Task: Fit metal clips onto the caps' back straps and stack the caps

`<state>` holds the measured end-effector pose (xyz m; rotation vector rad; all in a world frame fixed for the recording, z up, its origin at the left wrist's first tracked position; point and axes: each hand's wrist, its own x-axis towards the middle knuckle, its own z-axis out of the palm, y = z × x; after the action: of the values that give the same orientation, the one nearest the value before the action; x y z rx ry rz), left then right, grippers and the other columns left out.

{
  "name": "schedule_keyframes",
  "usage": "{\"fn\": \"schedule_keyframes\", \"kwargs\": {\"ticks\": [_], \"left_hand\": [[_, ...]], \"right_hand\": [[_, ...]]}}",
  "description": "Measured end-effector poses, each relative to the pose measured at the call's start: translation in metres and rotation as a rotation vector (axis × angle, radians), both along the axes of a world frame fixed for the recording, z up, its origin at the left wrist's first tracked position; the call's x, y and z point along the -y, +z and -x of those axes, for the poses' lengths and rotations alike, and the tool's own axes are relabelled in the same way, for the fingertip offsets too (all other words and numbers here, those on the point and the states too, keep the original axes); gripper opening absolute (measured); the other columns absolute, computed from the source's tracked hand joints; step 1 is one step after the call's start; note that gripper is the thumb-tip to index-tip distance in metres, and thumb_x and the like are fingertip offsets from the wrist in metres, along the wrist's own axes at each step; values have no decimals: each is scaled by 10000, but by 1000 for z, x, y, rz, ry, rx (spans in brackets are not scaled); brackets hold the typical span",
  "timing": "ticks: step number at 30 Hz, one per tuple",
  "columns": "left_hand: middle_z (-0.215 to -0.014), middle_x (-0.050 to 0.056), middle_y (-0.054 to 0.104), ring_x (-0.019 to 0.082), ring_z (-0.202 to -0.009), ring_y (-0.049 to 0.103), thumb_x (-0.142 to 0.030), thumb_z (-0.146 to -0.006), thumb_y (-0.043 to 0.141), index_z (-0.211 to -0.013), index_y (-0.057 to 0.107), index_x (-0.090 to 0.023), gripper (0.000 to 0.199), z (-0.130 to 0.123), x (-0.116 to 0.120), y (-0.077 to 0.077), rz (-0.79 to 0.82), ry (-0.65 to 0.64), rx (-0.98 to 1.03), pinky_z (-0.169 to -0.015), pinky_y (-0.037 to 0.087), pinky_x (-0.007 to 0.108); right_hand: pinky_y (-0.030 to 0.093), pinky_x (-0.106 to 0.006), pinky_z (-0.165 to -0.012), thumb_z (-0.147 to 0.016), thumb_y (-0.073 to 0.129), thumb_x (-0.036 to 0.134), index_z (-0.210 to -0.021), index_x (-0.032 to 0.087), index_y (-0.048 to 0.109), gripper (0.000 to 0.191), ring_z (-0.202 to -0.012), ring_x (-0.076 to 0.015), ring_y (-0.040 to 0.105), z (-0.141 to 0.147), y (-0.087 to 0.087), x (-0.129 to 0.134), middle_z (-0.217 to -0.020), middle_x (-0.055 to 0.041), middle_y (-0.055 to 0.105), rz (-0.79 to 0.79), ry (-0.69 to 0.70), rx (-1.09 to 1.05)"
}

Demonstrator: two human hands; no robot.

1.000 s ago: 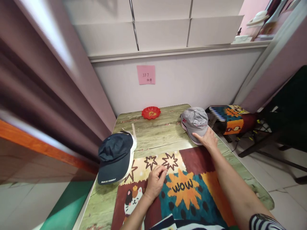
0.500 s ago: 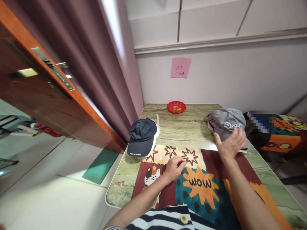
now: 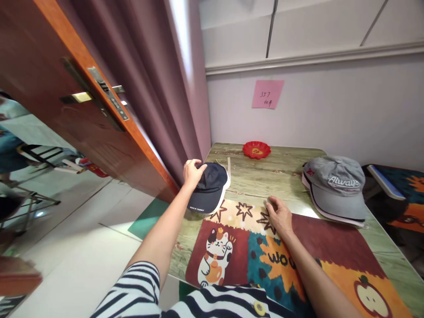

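A navy baseball cap (image 3: 212, 191) rests at the left of the table, its brim towards me. A white brim edge (image 3: 226, 185) shows beneath it, and a pale strap (image 3: 229, 165) sticks up behind. My left hand (image 3: 194, 173) is on the left side of the navy crown, fingers bent against it; some fingertips are hidden. Over the patterned mat's (image 3: 245, 223) upper edge, my right hand (image 3: 280, 216) is loosely curved, fingers apart and holding nothing. A grey cap (image 3: 336, 181) lettered "Always" sits at the right, with dark and pink brim edges under it.
A red scalloped dish (image 3: 256, 150) stands at the table's (image 3: 281, 170) far edge. On the wall is a pink note (image 3: 267, 94). To the left are an open door (image 3: 96, 128) and a purple curtain (image 3: 159, 88). Another patterned surface (image 3: 410, 207) lies beyond the right edge.
My right hand has left the grey cap and moved left over the mat. My left hand has gone from the mat to the navy cap. The view has turned slightly left.
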<state>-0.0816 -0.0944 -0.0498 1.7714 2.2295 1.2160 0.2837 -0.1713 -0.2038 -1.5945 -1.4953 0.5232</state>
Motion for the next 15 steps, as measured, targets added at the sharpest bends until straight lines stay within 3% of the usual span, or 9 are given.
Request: {"fn": "schedule_keyframes", "kwargs": {"ticks": [3,7,15], "left_hand": [[-996,95,714,245,-978,655,-431,-734,793,-986,744,-195,348,12,-8,-9,116,-42,-63,-908,496,340],[-985,73,745,224,-935,667,-373,-791,735,-954,752,-215,228,6,-12,-17,134,-31,-113,-864,488,317],[-854,53,754,227,-838,674,-288,-801,680,-835,750,-220,104,1,-14,-3,159,-28,-168,-839,476,339]], "right_hand": [[485,-450,-977,-881,522,526,-1127,188,702,456,-1099,-306,650,2,2,2,-1193,-136,707,-15,7,36],[482,-450,-983,-884,512,518,-1125,194,697,444,-1104,-305,645,4,4,2,-1174,-134,713,-29,12,49],[482,-445,-985,-881,508,493,-1117,179,697,436,-1103,-302,645,3,4,3,-1172,-143,707,-20,17,60]]}}
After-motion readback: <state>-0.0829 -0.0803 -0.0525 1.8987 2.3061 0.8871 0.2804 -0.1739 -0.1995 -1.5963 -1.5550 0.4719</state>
